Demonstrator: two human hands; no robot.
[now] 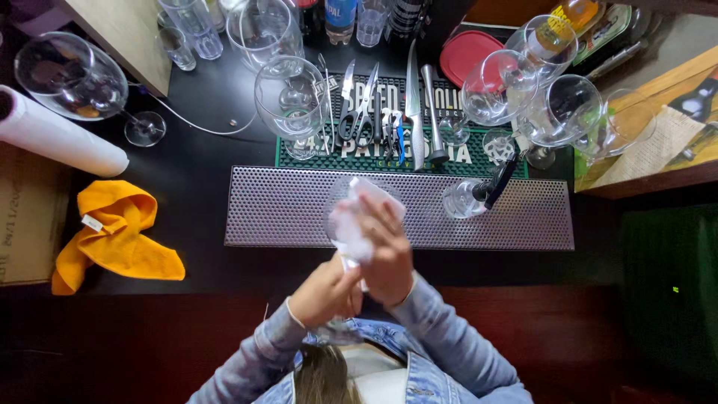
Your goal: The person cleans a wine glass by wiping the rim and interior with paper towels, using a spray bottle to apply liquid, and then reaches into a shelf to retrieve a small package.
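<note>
Denim-sleeved, your left hand (pixel 325 290) is pinching the stem of a clear wine glass (pixel 359 202) from below, while your right hand (pixel 387 251) is pressing a white cloth (pixel 348 228) around its bowl, which is pointing away over the perforated metal mat (pixel 299 209) on the desk.

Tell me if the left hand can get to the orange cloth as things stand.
Probably not at once: the left hand is gripping the stem of the wine glass being wiped. The path over the black counter to the orange cloth looks open, though.

A brown carton (pixel 26 217) is seen at nine o'clock; labelled bottles (pixel 340 19) at twelve; a green lettered mat (pixel 456 155) is laid centrally.
</note>
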